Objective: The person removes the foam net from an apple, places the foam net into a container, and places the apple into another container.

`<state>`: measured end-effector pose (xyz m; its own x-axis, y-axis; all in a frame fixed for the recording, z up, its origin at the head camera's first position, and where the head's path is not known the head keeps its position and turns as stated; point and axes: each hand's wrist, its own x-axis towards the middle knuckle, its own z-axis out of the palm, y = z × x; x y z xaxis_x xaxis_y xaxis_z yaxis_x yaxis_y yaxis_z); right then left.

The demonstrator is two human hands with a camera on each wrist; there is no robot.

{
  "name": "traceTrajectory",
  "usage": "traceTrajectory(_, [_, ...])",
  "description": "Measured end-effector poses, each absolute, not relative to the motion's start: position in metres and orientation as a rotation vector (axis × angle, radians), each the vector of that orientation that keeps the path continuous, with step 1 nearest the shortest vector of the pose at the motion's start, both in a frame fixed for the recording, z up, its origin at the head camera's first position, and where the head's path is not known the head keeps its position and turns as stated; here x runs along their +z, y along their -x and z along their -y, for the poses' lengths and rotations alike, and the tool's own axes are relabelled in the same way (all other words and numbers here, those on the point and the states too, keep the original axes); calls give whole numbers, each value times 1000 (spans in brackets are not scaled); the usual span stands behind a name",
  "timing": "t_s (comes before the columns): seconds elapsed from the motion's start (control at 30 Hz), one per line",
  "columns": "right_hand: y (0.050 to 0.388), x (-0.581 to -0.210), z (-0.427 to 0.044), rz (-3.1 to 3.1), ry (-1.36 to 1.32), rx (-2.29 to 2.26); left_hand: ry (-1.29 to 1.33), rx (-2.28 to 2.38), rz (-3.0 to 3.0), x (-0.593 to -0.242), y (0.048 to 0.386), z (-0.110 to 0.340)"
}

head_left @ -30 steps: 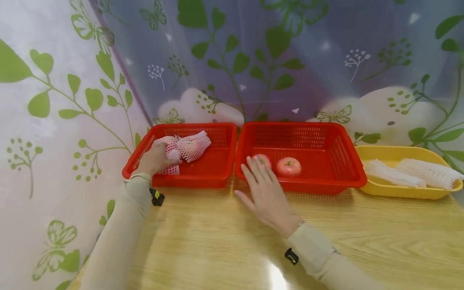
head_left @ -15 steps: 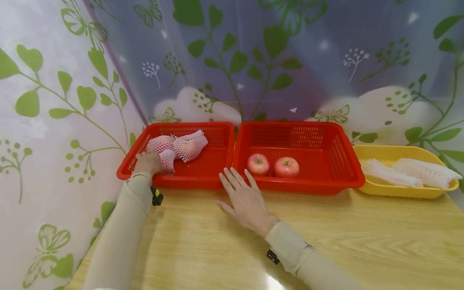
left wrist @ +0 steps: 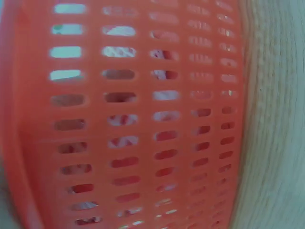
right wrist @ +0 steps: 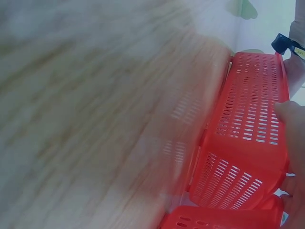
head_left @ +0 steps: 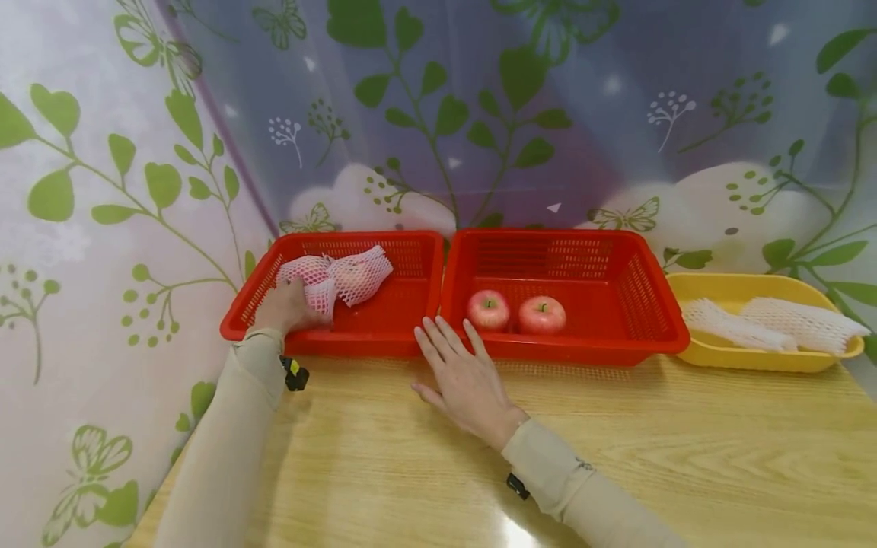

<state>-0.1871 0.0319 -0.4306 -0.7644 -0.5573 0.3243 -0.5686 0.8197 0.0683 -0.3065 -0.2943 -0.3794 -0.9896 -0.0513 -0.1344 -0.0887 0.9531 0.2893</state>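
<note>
In the head view, my left hand reaches into the front left corner of the left red basket. It grips an apple in a pink foam net, and the fingertips are mostly hidden. Behind it lie two more netted apples, one to the left and another to the right. My right hand has its fingers straight, with the fingertips at the front rims where the two baskets meet. Just beyond them, two bare apples, one beside the other, sit in the right red basket.
To the right, a yellow basket holds white foam nets. All the baskets stand in a row on the wooden table, with a patterned backdrop close behind. The left wrist view mostly shows a slotted red basket wall.
My right hand has moved left, off the right basket's apples, to where the baskets meet. My left hand has shifted slightly in the left corner, and the net beside it has changed shape.
</note>
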Motion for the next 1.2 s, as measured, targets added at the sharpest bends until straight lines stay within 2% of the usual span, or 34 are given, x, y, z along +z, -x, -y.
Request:
traceTrajectory(0.27, [186,-431,-32,2680,-857,-10,-78,471,-3203,-353,295,270])
traceTrajectory(0.5, [187,-433,-35,2654,-861,-14,-292,410,-3272,-318,274,216])
traceTrajectory(0.7, [186,-436,-43,2583,-872,-12,-572,388,-3308,-304,242,174])
traceTrajectory(0.93, [173,-424,-103,2519,-823,193,-1051,406,-3308,-312,204,132])
traceTrajectory(1.2, [138,-407,-171,2720,-581,440,-1284,334,-3176,-344,177,93])
